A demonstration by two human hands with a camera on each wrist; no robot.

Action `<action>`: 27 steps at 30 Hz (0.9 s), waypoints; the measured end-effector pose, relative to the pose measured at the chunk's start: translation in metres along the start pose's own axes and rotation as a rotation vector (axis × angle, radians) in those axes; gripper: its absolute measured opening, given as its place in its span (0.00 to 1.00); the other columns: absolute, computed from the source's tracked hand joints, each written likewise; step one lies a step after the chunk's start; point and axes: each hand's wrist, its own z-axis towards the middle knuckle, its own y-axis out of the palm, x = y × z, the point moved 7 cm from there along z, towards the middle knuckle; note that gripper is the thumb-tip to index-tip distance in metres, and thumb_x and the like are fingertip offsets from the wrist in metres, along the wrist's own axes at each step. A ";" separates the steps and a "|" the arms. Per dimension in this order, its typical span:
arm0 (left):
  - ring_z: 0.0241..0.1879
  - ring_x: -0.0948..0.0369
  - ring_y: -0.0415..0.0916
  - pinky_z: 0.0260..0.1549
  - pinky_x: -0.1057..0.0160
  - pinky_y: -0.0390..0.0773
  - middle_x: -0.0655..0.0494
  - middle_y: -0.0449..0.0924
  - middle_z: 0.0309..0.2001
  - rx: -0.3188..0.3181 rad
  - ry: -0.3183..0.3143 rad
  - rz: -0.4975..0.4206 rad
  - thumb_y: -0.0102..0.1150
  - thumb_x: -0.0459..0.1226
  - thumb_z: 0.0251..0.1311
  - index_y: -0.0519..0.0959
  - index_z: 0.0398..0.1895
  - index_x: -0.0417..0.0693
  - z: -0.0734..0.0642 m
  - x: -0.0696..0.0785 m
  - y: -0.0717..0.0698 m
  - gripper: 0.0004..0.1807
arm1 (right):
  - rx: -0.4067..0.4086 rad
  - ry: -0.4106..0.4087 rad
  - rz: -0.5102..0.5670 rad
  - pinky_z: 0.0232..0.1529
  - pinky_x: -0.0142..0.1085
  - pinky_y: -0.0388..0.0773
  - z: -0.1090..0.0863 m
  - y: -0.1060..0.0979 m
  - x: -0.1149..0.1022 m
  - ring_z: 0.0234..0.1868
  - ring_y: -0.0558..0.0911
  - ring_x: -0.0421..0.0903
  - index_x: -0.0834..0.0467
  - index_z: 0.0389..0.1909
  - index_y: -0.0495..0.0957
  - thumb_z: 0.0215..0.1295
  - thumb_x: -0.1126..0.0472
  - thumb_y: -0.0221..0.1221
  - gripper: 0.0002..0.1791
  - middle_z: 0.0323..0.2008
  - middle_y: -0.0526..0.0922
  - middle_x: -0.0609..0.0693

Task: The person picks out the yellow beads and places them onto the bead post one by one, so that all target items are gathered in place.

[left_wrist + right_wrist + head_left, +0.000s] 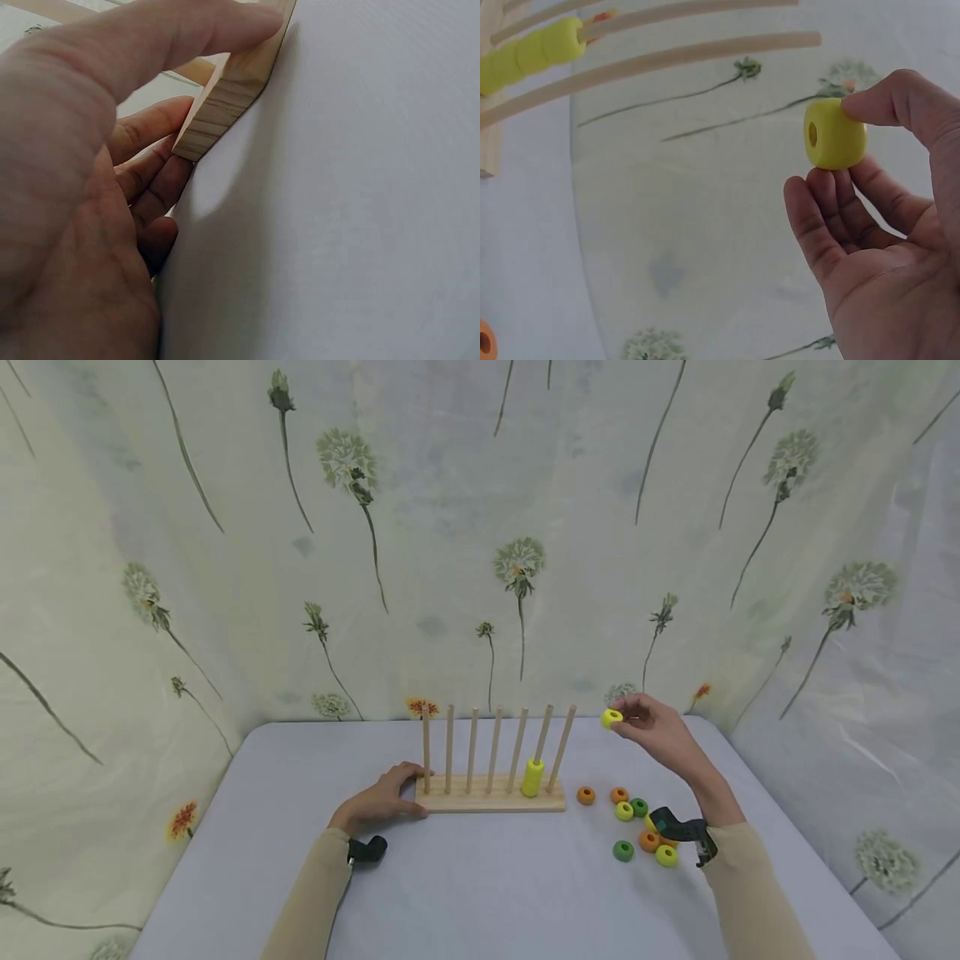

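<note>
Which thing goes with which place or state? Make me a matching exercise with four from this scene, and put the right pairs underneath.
Things:
1. Left hand
2. Stacked yellow beads
3. Right hand
4. Green beads

Places and states:
A. Pinching a single yellow bead in the air
B. Lying loose on the table
C. Holding the left end of the wooden base
D. Threaded on the second peg from the right

Right pairs: 1-C, 2-D, 3-A, 4-B
</note>
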 end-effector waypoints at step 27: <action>0.71 0.51 0.52 0.69 0.42 0.49 0.54 0.63 0.68 -0.004 -0.003 -0.001 0.74 0.52 0.44 0.69 0.64 0.56 0.001 -0.004 0.002 0.41 | -0.045 -0.132 0.070 0.44 0.26 0.78 0.021 0.023 -0.057 0.52 0.78 0.51 0.60 0.53 0.72 0.65 0.56 0.61 0.19 0.50 0.76 0.56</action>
